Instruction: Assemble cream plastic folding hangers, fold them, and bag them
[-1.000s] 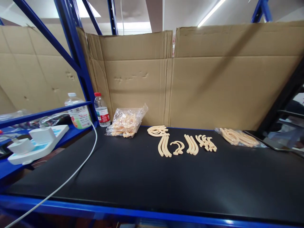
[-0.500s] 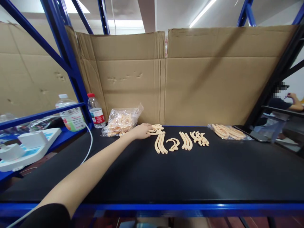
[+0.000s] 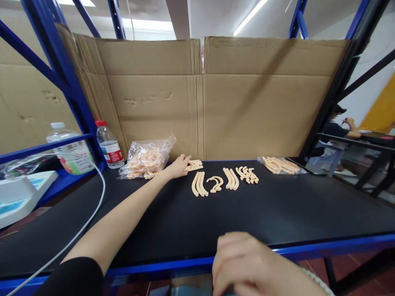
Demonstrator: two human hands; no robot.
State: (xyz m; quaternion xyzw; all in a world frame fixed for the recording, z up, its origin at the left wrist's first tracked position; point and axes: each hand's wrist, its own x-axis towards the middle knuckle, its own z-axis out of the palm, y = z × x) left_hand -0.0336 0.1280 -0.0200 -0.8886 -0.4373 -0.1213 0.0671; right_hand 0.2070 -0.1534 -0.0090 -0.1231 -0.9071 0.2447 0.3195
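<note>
My left hand [image 3: 178,166] is stretched to the back of the table, its fingers closed at the left end of a small group of pale wooden-looking pieces [image 3: 195,165]. Its fingertips are partly hidden. In front and to the right lie a set of long curved strips [image 3: 200,183], a few hook-shaped pieces [image 3: 215,183], another set of curved strips [image 3: 231,179] and several short wavy pieces [image 3: 247,174]. Low in the view, over the table's front edge, is my right hand [image 3: 243,263], back upward, fingers bent and slightly blurred; its palm is hidden.
A clear bag of pale pieces [image 3: 146,158] stands left of my left hand; another bag [image 3: 279,165] lies far right beside a phone [image 3: 308,167]. Bottles [image 3: 109,148], a power strip [image 3: 31,197] and a white cable [image 3: 100,197] are left. Cardboard [image 3: 262,98] walls the back. A person sits at right.
My right hand has come into view from below. The view has turned a little to the right. My left hand stays at the back group, where the curved pieces at its near side no longer show.
</note>
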